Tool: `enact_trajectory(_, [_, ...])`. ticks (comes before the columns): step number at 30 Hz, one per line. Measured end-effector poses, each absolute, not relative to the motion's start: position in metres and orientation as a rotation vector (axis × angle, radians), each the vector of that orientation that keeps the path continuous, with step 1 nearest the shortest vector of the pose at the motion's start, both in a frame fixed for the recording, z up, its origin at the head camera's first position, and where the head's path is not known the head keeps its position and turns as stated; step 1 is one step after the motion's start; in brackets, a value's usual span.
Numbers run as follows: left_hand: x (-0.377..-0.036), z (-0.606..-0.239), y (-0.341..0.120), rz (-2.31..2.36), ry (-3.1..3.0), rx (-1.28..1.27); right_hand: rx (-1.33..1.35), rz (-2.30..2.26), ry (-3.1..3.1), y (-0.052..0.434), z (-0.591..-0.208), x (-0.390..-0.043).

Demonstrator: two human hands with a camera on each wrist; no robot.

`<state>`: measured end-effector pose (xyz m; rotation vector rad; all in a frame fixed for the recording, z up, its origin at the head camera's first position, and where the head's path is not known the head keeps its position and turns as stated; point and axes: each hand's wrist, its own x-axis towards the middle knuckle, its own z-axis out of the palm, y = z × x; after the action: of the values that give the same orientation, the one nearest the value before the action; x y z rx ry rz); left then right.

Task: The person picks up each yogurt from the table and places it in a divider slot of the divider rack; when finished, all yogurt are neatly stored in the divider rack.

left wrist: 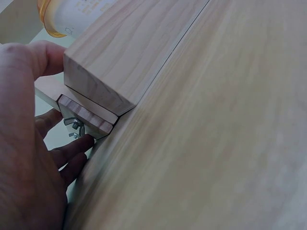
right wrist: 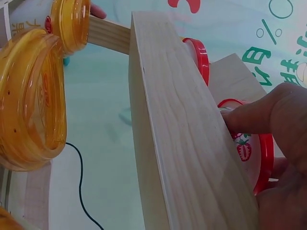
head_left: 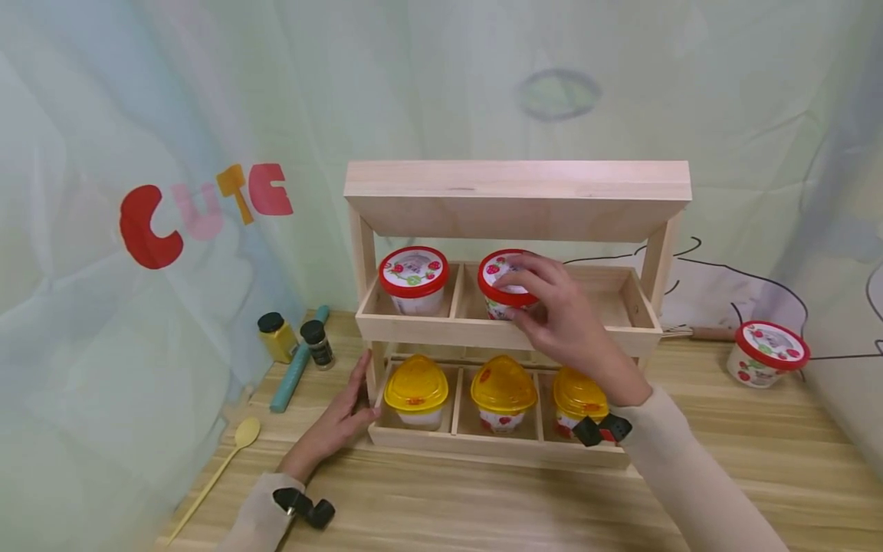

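A two-tier wooden rack [head_left: 507, 330] stands on the table. In its upper middle compartment sits a paper cup with a red-rimmed, strawberry-printed lid [head_left: 498, 277]; my right hand [head_left: 562, 314] grips it, thumb at the near side and fingers over the lid. The right wrist view shows this cup [right wrist: 250, 165] partly hidden behind the tray's front board. A matching cup [head_left: 414, 280] fills the upper left compartment. My left hand [head_left: 338, 422] rests against the rack's lower left side. In the left wrist view, its thumb touches the lower tray's corner [left wrist: 98, 84], with fingers near wing nuts.
Three yellow-domed cups [head_left: 503, 387] occupy the lower tier. Another red-lidded cup [head_left: 767, 353] stands at the right, near a wooden-handled tool [head_left: 713, 333]. At left are two black-capped jars [head_left: 277, 337], a turquoise stick [head_left: 293, 376] and a yellow spoon [head_left: 246, 433].
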<state>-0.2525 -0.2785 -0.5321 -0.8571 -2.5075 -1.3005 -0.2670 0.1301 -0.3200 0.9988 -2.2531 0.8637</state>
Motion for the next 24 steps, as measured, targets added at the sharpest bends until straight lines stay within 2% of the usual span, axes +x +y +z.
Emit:
enact_trajectory(17, [-0.244,-0.518,-0.273,-1.334,-2.588,-0.791,1.118,0.905,-2.297,0.139,-0.315,-0.271])
enact_trajectory(24, [-0.257,-0.54,-0.283,-1.288,-2.487,-0.898,1.09,0.921,-2.353,0.141,-0.313,-0.268])
